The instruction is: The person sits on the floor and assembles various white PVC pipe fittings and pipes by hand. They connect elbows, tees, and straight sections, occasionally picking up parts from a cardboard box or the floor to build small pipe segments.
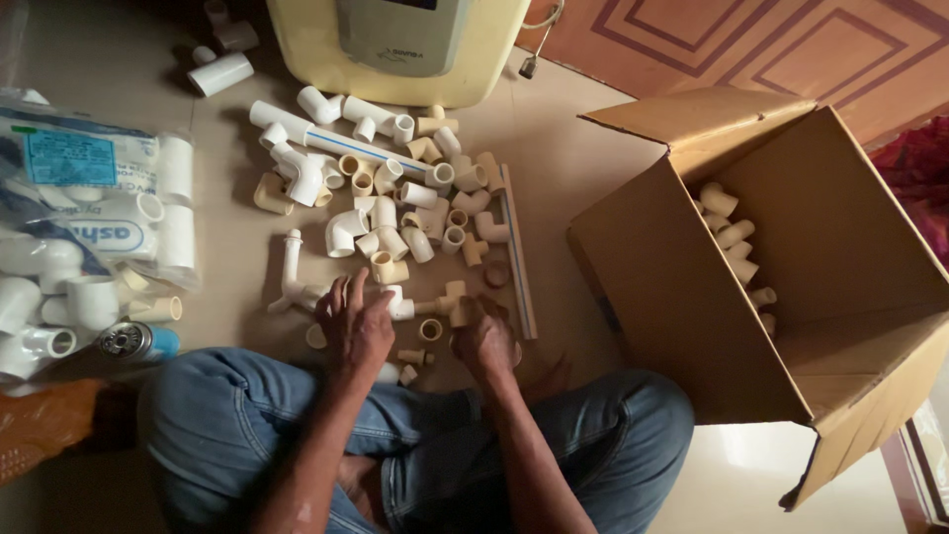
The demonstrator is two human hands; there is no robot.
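My right hand curls over a small fitting near the frame's centre, hiding most of it. My left hand covers part of the pile of pipe fittings. The cream appliance is cut off at the top edge, the plastic bag at the left edge, and the cardboard box hides its lower contents.

Pipe fittings white, cream; box brown; jeans seemingly blue.

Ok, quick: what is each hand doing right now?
Left hand: open, fingers spread over white plastic pipe fittings.
Right hand: closed around a cream plastic fitting.
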